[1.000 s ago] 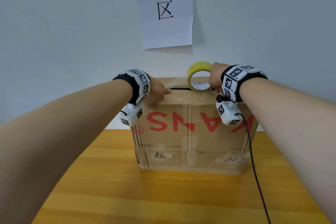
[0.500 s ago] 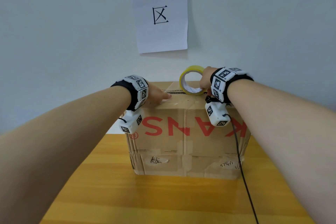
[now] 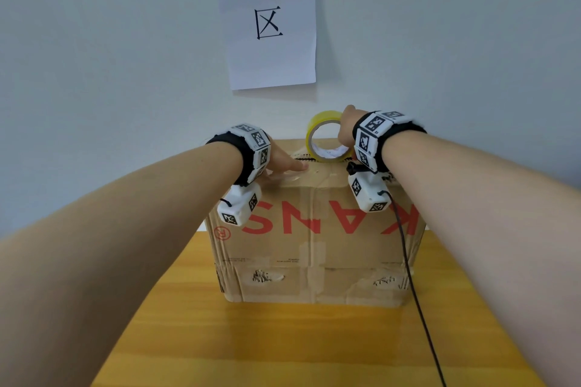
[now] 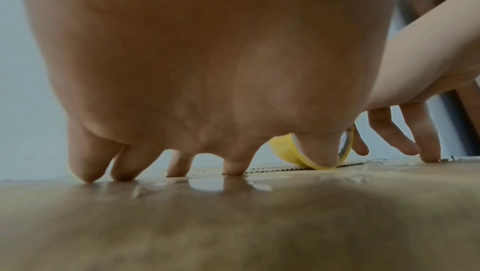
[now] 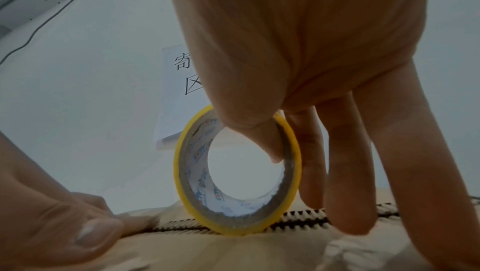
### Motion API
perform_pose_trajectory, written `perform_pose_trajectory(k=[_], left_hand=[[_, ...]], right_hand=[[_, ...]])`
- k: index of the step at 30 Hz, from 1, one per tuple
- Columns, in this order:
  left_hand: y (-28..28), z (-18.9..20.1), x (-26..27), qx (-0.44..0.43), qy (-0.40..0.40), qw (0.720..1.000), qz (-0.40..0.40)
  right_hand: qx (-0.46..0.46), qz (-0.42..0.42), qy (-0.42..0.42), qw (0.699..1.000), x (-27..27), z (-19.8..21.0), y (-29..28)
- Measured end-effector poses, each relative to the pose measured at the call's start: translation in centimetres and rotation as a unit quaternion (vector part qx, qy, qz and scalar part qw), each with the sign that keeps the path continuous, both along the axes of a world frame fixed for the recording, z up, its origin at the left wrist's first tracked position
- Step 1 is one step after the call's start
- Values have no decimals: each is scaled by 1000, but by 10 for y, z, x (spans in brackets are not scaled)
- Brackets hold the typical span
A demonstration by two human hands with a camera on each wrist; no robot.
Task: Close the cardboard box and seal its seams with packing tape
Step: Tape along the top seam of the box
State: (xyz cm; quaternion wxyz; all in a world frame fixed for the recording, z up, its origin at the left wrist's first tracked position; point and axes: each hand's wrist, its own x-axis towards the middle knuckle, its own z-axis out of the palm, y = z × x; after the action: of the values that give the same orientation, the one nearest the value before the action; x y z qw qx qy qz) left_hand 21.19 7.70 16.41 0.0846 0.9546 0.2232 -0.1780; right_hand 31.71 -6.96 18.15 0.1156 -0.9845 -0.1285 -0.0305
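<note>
Yellow wooden bench (image 3: 283, 345) set against a pale wall (image 3: 110, 56), with a white paper sign (image 3: 270, 19) fixed above, printed in black characters. Standing on the bench near the wall: the cardboard box (image 3: 314, 248), red lettering upside down on its near face, old tape scraps along its lower edge, top flaps down with a dark corrugated seam running across the top. Resting flat on the box top, left of the seam's middle: the left hand (image 3: 283, 163), fingers straight and spread, fingertips (image 4: 235, 169) pressing onto glossy tape already laid on the cardboard. At the right end of the seam: the right hand (image 3: 345, 129), thumb hooked through the core and index finger on the outer face, pinching the yellow tape roll (image 3: 327, 143); remaining fingers (image 5: 348, 193) extended down to the box top. Roll upright on edge, its bottom touching the seam (image 5: 293, 223), between the two hands. Dangling from the right wrist down past the box front onto the bench: a thin black cable (image 3: 408, 276).
</note>
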Motion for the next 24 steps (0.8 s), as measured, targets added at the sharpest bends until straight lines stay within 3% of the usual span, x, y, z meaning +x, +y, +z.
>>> perform_pose_trajectory(k=[3, 9, 16, 19, 21, 24], left_hand=[[-2, 1, -5, 3, 0, 1000, -5], [-2, -2, -3, 8, -4, 1000, 4], [-20, -3, 8, 74, -19, 997, -28], [-23, -1, 11, 85, -16, 996, -38], [-24, 1, 9, 76, -19, 996, -42], [-18, -1, 7, 31, 11, 999, -24]], right_hand=[[-72, -51, -22, 996, 12, -1, 12], [-67, -34, -53, 996, 17, -3, 5], [42, 29, -26, 998, -17, 4, -20], [-11, -2, 2, 1000, -4, 2, -10], [-60, -2, 5, 998, 35, -7, 0], [-26, -7, 0, 1000, -9, 2, -8]])
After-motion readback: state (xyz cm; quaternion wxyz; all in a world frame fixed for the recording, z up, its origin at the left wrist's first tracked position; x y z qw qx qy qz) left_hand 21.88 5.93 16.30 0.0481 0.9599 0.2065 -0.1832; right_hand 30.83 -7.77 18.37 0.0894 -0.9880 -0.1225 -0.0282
